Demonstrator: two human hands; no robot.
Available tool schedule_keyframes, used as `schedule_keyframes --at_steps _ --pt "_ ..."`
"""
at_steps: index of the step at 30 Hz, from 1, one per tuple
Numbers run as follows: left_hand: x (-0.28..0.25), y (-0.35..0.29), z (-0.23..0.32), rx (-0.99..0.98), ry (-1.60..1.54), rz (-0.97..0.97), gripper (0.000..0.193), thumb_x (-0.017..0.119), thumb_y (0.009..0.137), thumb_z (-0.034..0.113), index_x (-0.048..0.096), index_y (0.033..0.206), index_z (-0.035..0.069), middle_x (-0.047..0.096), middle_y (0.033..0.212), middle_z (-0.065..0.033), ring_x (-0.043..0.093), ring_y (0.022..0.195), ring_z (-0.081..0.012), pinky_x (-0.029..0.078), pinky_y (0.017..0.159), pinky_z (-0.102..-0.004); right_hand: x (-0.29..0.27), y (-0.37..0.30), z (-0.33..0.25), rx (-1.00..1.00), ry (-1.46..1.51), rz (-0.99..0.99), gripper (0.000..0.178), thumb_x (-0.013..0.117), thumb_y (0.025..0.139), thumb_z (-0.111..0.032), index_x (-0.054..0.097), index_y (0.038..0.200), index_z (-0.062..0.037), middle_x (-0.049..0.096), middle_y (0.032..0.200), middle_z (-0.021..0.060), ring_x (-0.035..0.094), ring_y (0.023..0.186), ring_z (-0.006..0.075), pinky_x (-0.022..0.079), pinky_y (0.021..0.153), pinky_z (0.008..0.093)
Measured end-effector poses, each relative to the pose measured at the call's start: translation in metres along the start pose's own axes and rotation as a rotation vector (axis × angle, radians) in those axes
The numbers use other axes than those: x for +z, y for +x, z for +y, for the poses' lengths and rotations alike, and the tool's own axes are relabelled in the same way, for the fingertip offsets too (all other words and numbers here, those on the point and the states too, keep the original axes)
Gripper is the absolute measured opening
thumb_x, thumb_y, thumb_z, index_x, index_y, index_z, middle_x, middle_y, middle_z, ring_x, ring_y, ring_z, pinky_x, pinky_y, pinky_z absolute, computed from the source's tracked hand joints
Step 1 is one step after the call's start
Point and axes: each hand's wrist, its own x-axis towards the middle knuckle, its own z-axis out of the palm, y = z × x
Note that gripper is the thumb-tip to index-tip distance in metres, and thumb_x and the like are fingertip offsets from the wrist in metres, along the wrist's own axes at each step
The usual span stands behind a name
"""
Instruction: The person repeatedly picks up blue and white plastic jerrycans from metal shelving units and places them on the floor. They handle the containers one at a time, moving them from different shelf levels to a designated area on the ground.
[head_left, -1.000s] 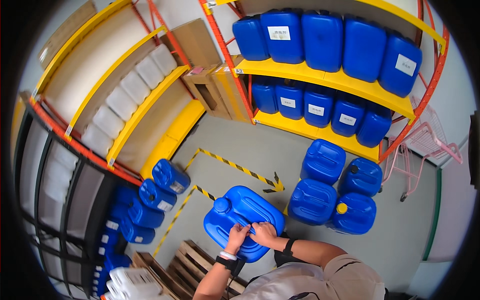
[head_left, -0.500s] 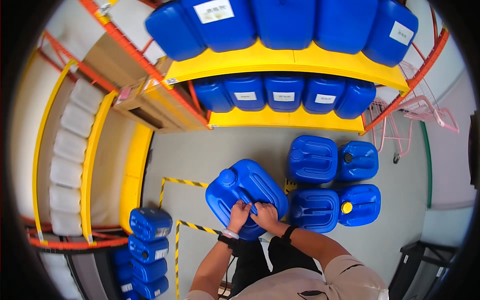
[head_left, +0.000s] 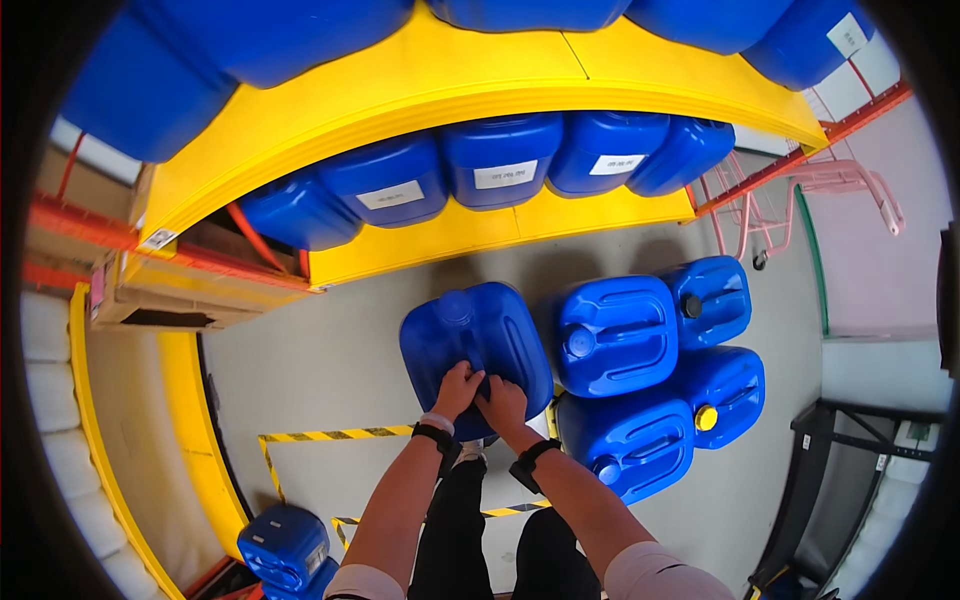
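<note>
Grey floor (head_left: 300,370) with yellow-black tape (head_left: 335,436), yellow shelf (head_left: 510,75), orange upright (head_left: 862,118), pale wall (head_left: 880,275).

Grey floor (head_left: 310,375): four blue boxy plastic jerrycans (head_left: 628,320) grouped at right, yellow-and-black striped tape (head_left: 340,435) stuck flat, pink wire cart (head_left: 835,178). Upper yellow metal shelf (head_left: 460,75): row of blue plastic jerrycans (head_left: 290,40). Lower yellow metal shelf (head_left: 440,240): five blue plastic jerrycans (head_left: 502,145).

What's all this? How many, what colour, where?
Held jug: 1, blue, centre
Floor jugs: 4, blue, right
Shelf jugs: 10, blue, top
Corner jugs: 2+, blue, lower left
White jugs: several, white, left
Shelves: several, yellow, top and left
Posts: 2+, orange, shelf sides
Box: 1+, brown, left
Cart: 1, pink, upper right
Rack: 1, black, lower right
Tape: several, black-yellow, on floor
Wristbands: 2, black, wrists
Trousers: 1, black, bottom
Hands: 2, bare, on held jug
</note>
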Motion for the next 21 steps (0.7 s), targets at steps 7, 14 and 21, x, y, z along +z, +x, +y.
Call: schedule_keyframes --at_steps 7,14,21 --pt "0.008 0.053 -0.033 -0.082 0.017 -0.13 0.025 0.059 0.077 0.022 0.051 0.078 -0.003 0.059 0.075 -0.02 0.057 0.073 -0.0362 0.044 0.062 -0.0402 0.027 0.037 0.017 0.066 -0.01 -0.093 0.029 0.067 0.063 -0.02 0.049 0.079 -0.0042 0.055 0.068 0.0142 0.056 0.067 0.0311 0.045 0.059 0.0401" --pt "0.017 0.073 -0.036 0.035 0.057 -0.186 0.031 0.059 0.077 0.028 0.051 0.074 -0.002 0.055 0.076 -0.0244 0.054 0.077 -0.0399 0.041 0.066 -0.0441 0.023 0.048 0.022 0.208 0.039 -0.096 0.028 0.065 0.063 -0.018 0.049 0.082 -0.0063 0.056 0.077 0.0141 0.056 0.076 0.0323 0.046 0.067 0.0412" --pt "0.015 0.065 -0.079 -0.093 -0.019 -0.344 0.036 0.057 0.076 0.021 0.052 0.094 -0.01 0.055 0.092 -0.0217 0.051 0.088 -0.0317 0.04 0.076 -0.0382 -0.018 0.041 0.007 0.237 -0.093 -0.218 0.014 0.05 0.073 -0.011 0.056 0.083 -0.0033 0.058 0.083 0.013 0.054 0.084 0.0282 0.046 0.068 0.0388"
